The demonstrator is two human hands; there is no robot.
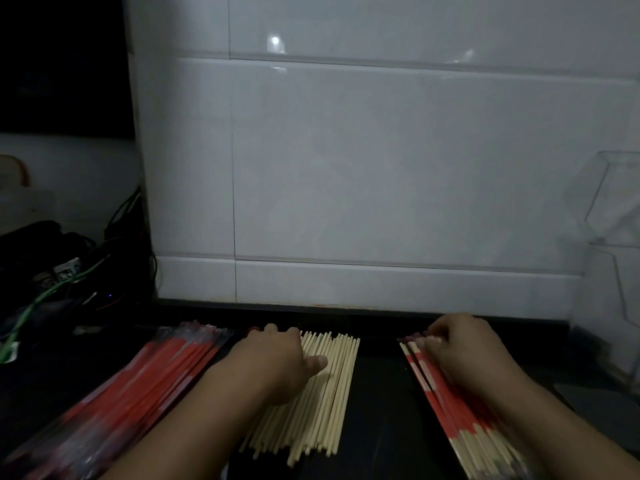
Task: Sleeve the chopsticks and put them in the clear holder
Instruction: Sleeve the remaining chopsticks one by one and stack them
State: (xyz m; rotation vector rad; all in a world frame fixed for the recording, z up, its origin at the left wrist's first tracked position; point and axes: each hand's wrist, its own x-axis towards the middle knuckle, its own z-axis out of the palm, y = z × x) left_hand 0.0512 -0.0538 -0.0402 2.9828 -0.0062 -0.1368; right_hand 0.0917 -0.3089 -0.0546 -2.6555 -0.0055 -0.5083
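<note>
The pale bare wooden chopsticks, light, stiff and prone to roll, lay centre on the dark counter under the left hand, fingers curled at their tips. The right hand pinched red-and-white sleeved pairs; the clear plastic holder stood far right.

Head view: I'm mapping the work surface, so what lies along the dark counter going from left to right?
Tangle of cables with a green wire → stack of red empty sleeves in clear plastic → left hand on the pile of bare pale wooden chopsticks → red-sleeved chopsticks under the right hand → clear plastic holder.
</note>
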